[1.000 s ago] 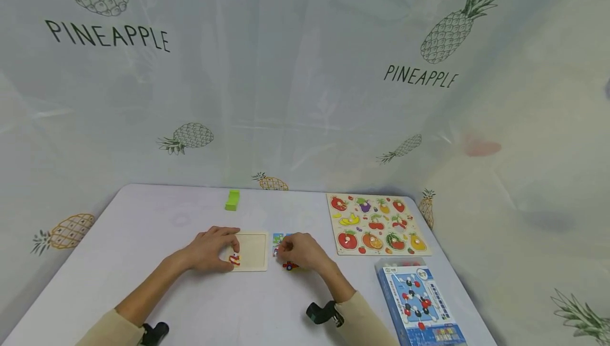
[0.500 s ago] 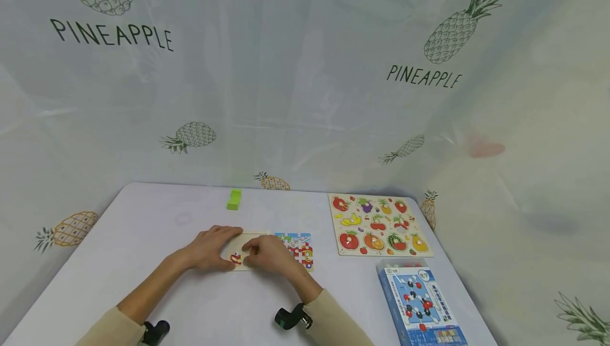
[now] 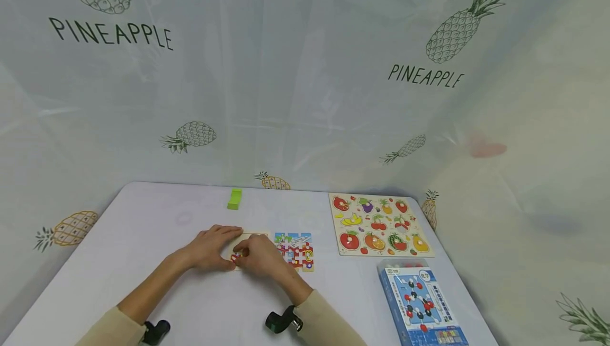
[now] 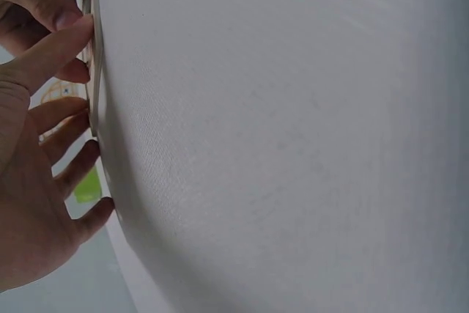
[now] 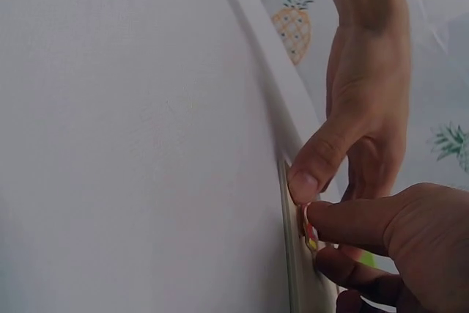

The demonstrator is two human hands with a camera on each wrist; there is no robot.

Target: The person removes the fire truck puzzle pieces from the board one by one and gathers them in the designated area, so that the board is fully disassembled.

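Note:
My left hand (image 3: 207, 250) holds the left end of a shallow wooden puzzle board (image 3: 245, 236), thumb at its near edge and fingers toward the far edge. A small red-and-white puzzle piece (image 3: 233, 256) shows at the board's near left corner. Over the board, my right hand (image 3: 261, 257) pinches a jigsaw piece (image 5: 311, 234) with red and yellow on it, as the right wrist view shows. Its fingertips are right beside the left thumb. Much of the board is hidden under the right hand. A group of colourful jigsaw pieces (image 3: 305, 253) lies just right of the board.
A green block (image 3: 234, 199) stands toward the table's back edge. At the back right lies a fruit puzzle board (image 3: 362, 229), with a blue box (image 3: 421, 303) showing molecule models in front of it. Behind the white table (image 3: 157, 213) hangs a pineapple-print curtain (image 3: 305, 97).
My right hand has moved left from the jigsaw pieces onto the board, then nearer its left corner, uncovering the group of pieces. My left hand has kept its place.

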